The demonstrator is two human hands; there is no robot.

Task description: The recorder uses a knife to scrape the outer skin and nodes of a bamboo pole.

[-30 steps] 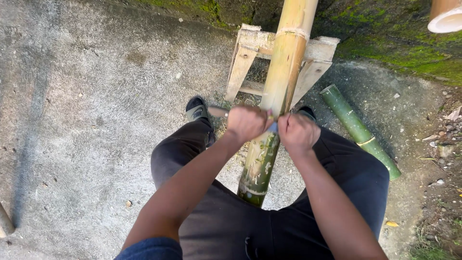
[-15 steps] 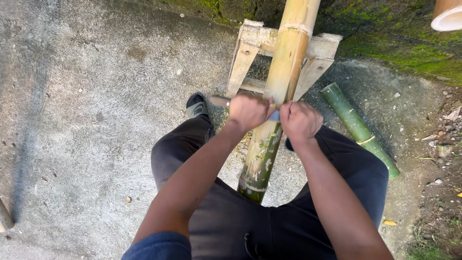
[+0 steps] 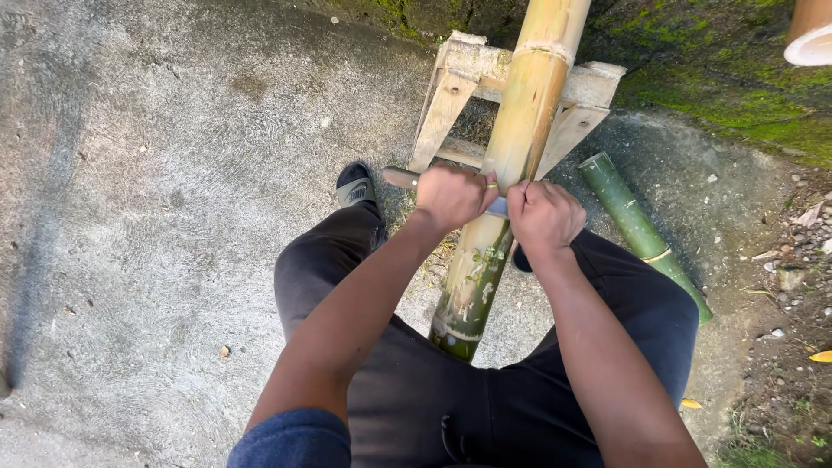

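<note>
Between the knees: a long bamboo pole, yellow up top and green near the bottom (image 3: 511, 173), leans from the wooden sawhorse stand (image 3: 451, 95) down toward the person.
Where the pole is: its far part rests on the stand; its near end sits low between the two legs in black trousers (image 3: 407, 399).
Left hand (image 3: 452, 196): fingers curl tight around the wooden handle of a two-handled scraping knife (image 3: 400, 178), on the left side of the pole.
Right hand (image 3: 544, 217): fingers make a closed fist on the other end of the knife, on the right side of the pole. That handle is hidden inside the fist.
Blade: only a small grey bit of it shows between the two hands, lying across the pole.
Done so far: the far part of the pole looks pale yellow and smooth, so I think its green skin is off there.
Left to do: the near part below the hands has green patches, so I think that part is not yet clean.
How far along: maybe more than half, but the far end runs out of view.
Nearby: a short green bamboo piece (image 3: 641, 234) lies on the grey concrete ground (image 3: 156, 217) to the right.
Foot: a black slipper (image 3: 357, 187) stands left of the pole.
</note>
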